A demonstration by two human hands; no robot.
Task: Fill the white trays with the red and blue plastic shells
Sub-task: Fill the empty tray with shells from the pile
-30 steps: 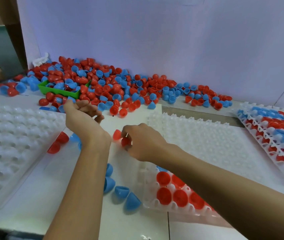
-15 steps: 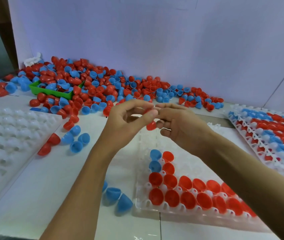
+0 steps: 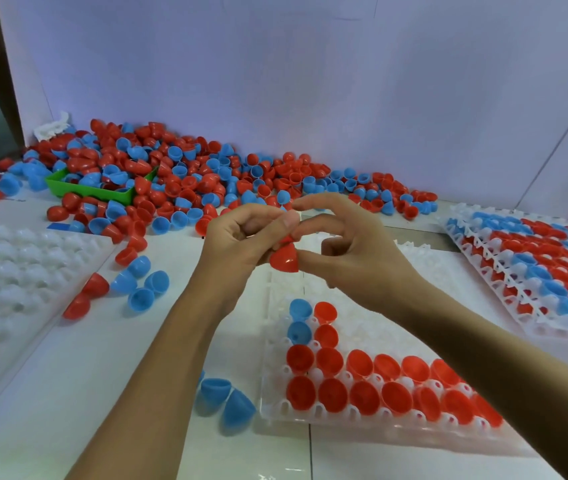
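My left hand and my right hand meet above the near white tray. Together they pinch a red shell between thumbs and fingertips; a second red piece shows just above it. The tray's near rows hold several red shells and two blue ones; its far cells are bare. A big heap of red and blue shells lies along the back wall.
A green bin sits in the heap. An unfilled white tray lies at the left, a filled tray at the right. Loose blue shells and red shells lie left of my hands; more blue ones rest near the tray's corner.
Both hands rose from the table with the red shells and came together above the tray. Over the last half second they have barely moved.
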